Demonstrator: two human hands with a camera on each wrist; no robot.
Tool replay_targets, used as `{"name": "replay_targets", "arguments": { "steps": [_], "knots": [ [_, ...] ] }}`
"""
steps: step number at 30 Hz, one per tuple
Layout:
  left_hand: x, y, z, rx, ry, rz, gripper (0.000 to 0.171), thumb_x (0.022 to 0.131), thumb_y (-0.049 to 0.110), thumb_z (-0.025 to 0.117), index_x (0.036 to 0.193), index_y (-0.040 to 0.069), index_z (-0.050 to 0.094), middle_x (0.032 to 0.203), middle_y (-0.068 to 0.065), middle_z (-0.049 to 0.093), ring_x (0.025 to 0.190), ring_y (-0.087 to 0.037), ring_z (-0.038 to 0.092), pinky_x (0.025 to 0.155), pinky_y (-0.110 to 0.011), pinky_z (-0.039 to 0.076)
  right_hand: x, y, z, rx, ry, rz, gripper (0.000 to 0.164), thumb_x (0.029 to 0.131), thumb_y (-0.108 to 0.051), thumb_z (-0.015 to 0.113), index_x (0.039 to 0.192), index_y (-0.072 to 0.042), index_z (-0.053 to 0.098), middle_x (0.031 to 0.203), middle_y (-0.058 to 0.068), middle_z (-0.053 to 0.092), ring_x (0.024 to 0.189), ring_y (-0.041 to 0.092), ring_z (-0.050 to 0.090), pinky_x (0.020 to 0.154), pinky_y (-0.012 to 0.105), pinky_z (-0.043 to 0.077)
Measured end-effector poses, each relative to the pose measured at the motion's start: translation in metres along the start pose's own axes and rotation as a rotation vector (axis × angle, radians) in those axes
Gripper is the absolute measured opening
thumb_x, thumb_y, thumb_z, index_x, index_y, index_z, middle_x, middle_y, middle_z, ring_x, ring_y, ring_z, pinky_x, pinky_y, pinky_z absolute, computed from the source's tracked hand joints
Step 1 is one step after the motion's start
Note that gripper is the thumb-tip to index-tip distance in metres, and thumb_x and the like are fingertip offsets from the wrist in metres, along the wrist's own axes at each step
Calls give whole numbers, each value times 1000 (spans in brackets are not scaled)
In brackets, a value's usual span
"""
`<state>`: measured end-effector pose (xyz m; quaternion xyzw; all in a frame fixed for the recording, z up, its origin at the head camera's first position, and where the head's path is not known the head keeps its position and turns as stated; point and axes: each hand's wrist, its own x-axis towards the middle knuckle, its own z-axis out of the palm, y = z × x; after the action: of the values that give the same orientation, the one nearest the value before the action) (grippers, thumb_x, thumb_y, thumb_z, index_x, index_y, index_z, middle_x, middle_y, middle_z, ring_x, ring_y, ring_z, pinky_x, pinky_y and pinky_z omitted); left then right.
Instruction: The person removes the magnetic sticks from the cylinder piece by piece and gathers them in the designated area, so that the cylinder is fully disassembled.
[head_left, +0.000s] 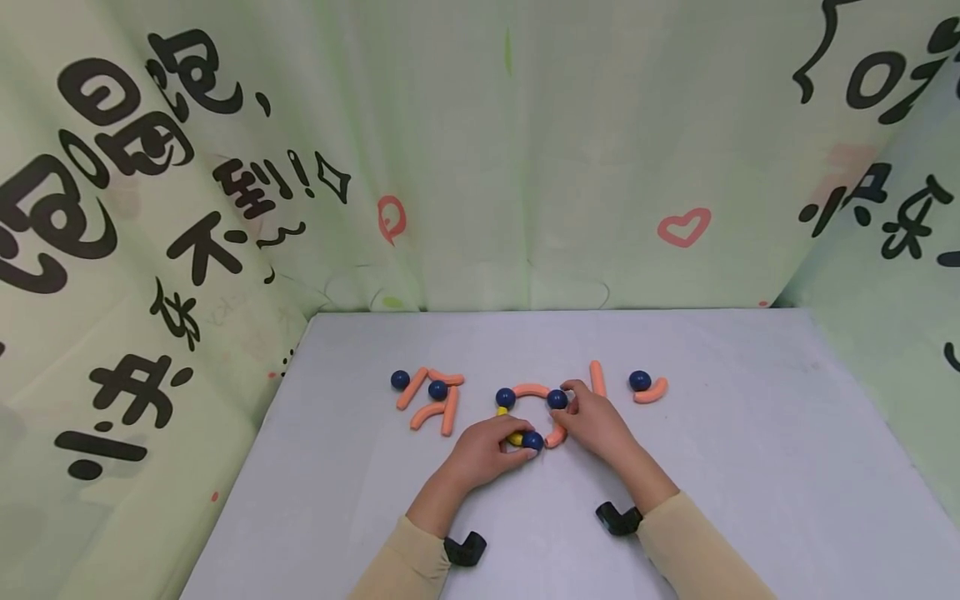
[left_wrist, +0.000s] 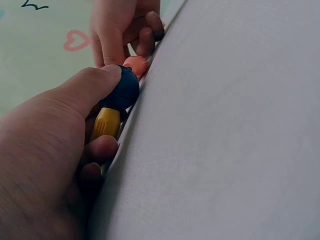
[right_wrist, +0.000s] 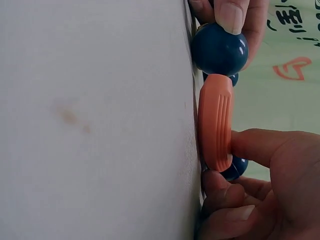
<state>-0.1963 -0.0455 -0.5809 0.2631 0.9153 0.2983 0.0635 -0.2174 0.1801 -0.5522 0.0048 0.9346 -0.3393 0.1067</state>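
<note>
My left hand (head_left: pixel 483 450) pinches a blue ball (head_left: pixel 532 441) between thumb and fingers; a yellow rod (left_wrist: pixel 107 122) joins that ball. My right hand (head_left: pixel 597 419) holds a second blue ball (head_left: pixel 557 399), with its thumb against a curved orange rod (right_wrist: pixel 216 122). That rod's near end lies close by the ball in my left hand. Another curved orange rod (head_left: pixel 531 390) runs from the right-hand ball to a third blue ball (head_left: pixel 506 398). Below this third ball shows a yellow piece (head_left: pixel 502 411), partly hidden by my left hand. Together the pieces form a ring on the table.
On the left of the white-covered table (head_left: pixel 337 500) lie several orange rods (head_left: pixel 450 411) and blue balls (head_left: pixel 438 390). A straight orange rod (head_left: pixel 597 377) lies beyond my right hand. Farther right are a blue ball (head_left: pixel 640 381) and a curved rod (head_left: pixel 651 392). A printed curtain (head_left: pixel 465 150) surrounds the table.
</note>
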Motion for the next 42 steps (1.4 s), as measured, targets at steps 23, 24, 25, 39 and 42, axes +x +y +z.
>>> {"name": "replay_targets", "arguments": {
  "steps": [23,24,25,39,42],
  "knots": [
    [1,-2,3,2,2,-21,39,92,55,63,127,37,62,114,18,64,86,-2,51,78,-20,45,1,-5,1,-21,9,-19,52,88,-21,60,139,-10,54,69,2,49,56,17,41,53,30,30],
    [1,-2,4,2,2,-21,40,92,55,62,127,37,62,114,18,64,87,-2,51,78,-20,45,1,-4,1,-15,7,-20,53,88,-22,60,140,-10,54,68,2,49,55,17,40,53,30,29],
    [1,-2,4,1,2,-23,40,92,56,62,127,37,62,114,18,64,87,-2,52,78,-20,45,1,-3,0,-12,4,-22,54,88,-22,60,140,-11,53,68,2,49,55,16,40,52,30,30],
    [1,-1,3,-5,-9,-40,40,91,56,62,127,37,62,116,17,64,87,-3,51,78,-20,45,-10,9,-19,27,19,17,23,94,-28,62,110,-12,58,80,5,58,60,17,52,55,29,42],
    [0,0,2,-9,-4,-39,41,91,55,63,127,36,63,115,16,65,86,-3,51,77,-20,45,-15,16,-27,62,37,19,19,95,-28,62,102,-11,57,77,4,59,56,17,52,54,30,44]
  ]
}}
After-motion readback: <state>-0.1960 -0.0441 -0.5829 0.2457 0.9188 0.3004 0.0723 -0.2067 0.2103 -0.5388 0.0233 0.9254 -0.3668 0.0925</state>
